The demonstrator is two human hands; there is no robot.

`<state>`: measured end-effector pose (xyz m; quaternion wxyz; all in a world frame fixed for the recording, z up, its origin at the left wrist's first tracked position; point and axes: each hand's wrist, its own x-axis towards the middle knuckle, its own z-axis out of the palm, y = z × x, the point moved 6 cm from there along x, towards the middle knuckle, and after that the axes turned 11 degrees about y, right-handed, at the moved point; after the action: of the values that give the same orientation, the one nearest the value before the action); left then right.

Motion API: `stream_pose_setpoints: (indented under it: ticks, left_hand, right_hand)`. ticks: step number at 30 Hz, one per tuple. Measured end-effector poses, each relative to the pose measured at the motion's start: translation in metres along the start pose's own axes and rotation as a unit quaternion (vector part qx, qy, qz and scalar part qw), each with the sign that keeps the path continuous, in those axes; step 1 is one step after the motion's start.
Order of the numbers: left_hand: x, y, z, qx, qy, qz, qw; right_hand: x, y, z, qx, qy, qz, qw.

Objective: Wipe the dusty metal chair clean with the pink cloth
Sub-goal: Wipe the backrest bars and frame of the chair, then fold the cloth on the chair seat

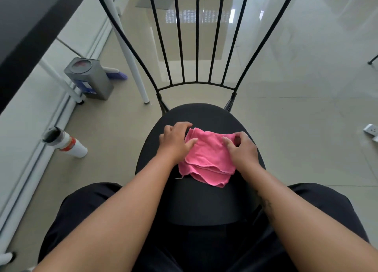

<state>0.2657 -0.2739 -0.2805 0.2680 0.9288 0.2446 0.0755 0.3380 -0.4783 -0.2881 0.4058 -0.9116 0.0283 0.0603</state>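
Head view: pink cloth (206, 159) is lying folded in loose layers on the black seat (196, 202) of the metal chair (197, 47), roughly mid-seat. Left hand (176, 142) is laid on the cloth's left edge, fingers loosely curled, thumb on the fabric. Right hand (242, 149) is set on the right edge, fingertips pinching a fold near the top corner. Step in hand is judged to be folding or gathering the cloth into a pad; no wiping stroke is evident yet. A flat, tight pad should be formed so a clean face is presented. Loose lower layers should be tucked in, or they will drag. Backrest bars (179, 36) are best wiped top-down, seat last.
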Motion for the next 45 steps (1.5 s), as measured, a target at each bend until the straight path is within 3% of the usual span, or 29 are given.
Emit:
stream_pose_setpoints:
  ticks: [5,7,9,11,14,19,22,25,28,31,33,36,39,45]
  left_hand:
    - [0.024,0.014,0.013,0.073,-0.121,-0.019,0.99]
    - [0.026,0.024,0.005,0.106,-0.148,0.027,0.983]
    - [0.027,0.027,-0.015,0.053,-0.182,0.025,0.982]
    - [0.028,0.025,-0.046,-0.068,-0.204,-0.041,0.976]
    - [0.027,0.026,-0.113,-0.194,-0.143,-0.084,0.967]
    - [0.021,0.04,-0.26,-0.338,0.023,-0.078,0.938]
    - [0.012,0.037,-0.351,-0.366,0.118,-0.069,0.921]
    - [0.002,0.013,-0.432,-0.298,0.179,-0.068,0.935]
    - [0.002,-0.03,-0.499,-0.145,0.282,-0.107,0.942]
    - [0.003,-0.074,-0.518,0.086,0.366,-0.17,0.911]
    - [0.008,-0.099,-0.494,0.13,0.319,-0.158,0.925]
    - [0.012,-0.139,-0.434,0.176,0.135,-0.147,0.964]
    - [0.019,-0.167,-0.41,0.228,0.098,-0.152,0.957]
    - [0.053,-0.167,-0.411,0.234,0.124,-0.158,0.951]
  right_hand:
    - [0.016,0.0,-0.005,0.006,-0.075,0.052,0.996]
    - [0.016,-0.01,-0.01,0.005,-0.101,0.05,0.994]
    - [0.019,-0.028,-0.019,0.009,-0.109,0.029,0.994]
    - [0.019,-0.057,-0.032,0.027,-0.117,0.001,0.993]
    - [0.016,-0.118,-0.044,0.063,-0.143,-0.047,0.987]
    - [-0.019,-0.263,-0.075,0.151,-0.166,-0.151,0.963]
    - [-0.055,-0.341,-0.079,0.213,-0.212,-0.18,0.937]
    - [-0.091,-0.403,-0.055,0.278,-0.247,-0.181,0.91]
    - [-0.128,-0.452,-0.007,0.332,-0.269,-0.154,0.891]
    - [-0.137,-0.471,0.043,0.268,-0.206,-0.13,0.932]
    - [-0.142,-0.473,0.064,0.1,-0.156,-0.256,0.949]
    - [-0.164,-0.467,0.099,-0.097,-0.178,-0.461,0.864]
    - [-0.162,-0.455,0.129,-0.207,-0.181,-0.494,0.825]
    - [-0.124,-0.469,0.154,-0.224,-0.168,-0.467,0.839]
